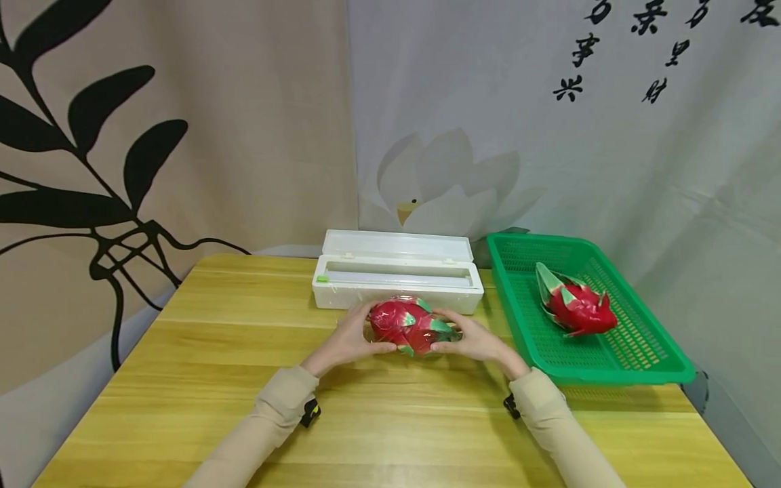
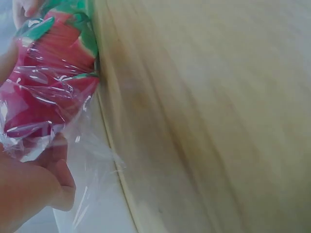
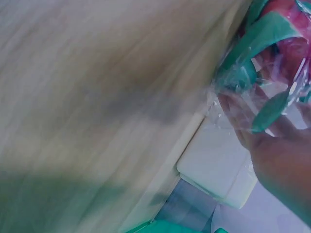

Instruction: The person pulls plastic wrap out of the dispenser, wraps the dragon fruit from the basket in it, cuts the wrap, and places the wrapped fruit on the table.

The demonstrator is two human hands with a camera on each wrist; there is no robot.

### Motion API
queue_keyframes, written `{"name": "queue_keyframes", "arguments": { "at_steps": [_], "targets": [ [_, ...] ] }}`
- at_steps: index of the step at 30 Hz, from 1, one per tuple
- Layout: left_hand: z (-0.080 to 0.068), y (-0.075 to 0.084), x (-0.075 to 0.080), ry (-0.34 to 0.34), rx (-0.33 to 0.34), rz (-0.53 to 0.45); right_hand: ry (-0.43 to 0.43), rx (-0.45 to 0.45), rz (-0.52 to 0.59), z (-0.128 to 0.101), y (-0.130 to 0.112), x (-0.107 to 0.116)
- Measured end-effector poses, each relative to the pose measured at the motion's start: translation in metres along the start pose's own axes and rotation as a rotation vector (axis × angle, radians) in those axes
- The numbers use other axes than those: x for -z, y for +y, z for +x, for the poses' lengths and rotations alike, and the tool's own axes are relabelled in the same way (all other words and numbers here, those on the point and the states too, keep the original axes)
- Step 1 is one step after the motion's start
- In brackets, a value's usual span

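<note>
A red dragon fruit with green-tipped scales is wrapped in clear cling film and held over the middle of the table. My left hand grips its left end, thumb on the near side and fingers behind. At the leafy right end, my right hand holds the fruit between thumb and fingers. In the left wrist view a loose flap of cling film hangs off the fruit. Crinkled film also covers the green scale tips in the right wrist view.
Just behind the hands stands a white cling film box, its lid raised and a roll inside. On the right, a green plastic basket holds another dragon fruit. Everything rests on a wooden table, with printed curtains behind it.
</note>
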State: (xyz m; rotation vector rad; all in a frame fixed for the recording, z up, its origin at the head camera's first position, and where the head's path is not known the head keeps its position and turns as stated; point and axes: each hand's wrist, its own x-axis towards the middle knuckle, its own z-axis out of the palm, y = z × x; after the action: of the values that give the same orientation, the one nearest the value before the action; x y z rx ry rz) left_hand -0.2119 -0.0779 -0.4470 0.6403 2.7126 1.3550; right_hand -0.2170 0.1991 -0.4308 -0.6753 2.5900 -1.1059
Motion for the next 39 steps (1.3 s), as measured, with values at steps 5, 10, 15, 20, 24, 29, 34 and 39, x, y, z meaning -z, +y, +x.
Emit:
{"name": "queue_keyframes", "arguments": {
  "at_steps": [5,10,15,20,24,29,34,39],
  "targets": [
    [0.0,-0.003,0.001,0.005,-0.036,-0.02,-0.007,0.012,0.028,0.0,0.0,0.002],
    [-0.001,-0.005,0.005,0.004,-0.008,0.021,0.003,0.02,0.03,-0.001,-0.002,0.004],
    [-0.007,-0.005,0.008,0.013,-0.002,0.146,0.056,0.0,-0.039,-0.004,-0.009,0.004],
    [-0.011,-0.007,0.011,0.042,-0.082,0.254,0.138,0.03,-0.127,-0.002,-0.017,0.002],
    [-0.013,-0.007,0.021,0.05,-0.104,0.259,0.183,0.067,-0.163,0.002,-0.028,0.0],
    [-0.011,-0.011,0.042,0.113,-0.083,0.173,0.245,0.115,-0.169,0.01,-0.041,-0.001],
    [0.0,-0.025,0.062,0.279,-0.02,0.167,0.286,0.164,-0.211,0.023,-0.054,0.0],
    [0.01,-0.04,0.075,0.345,0.066,0.22,0.284,0.167,-0.262,0.037,-0.069,-0.001]
  ]
}}
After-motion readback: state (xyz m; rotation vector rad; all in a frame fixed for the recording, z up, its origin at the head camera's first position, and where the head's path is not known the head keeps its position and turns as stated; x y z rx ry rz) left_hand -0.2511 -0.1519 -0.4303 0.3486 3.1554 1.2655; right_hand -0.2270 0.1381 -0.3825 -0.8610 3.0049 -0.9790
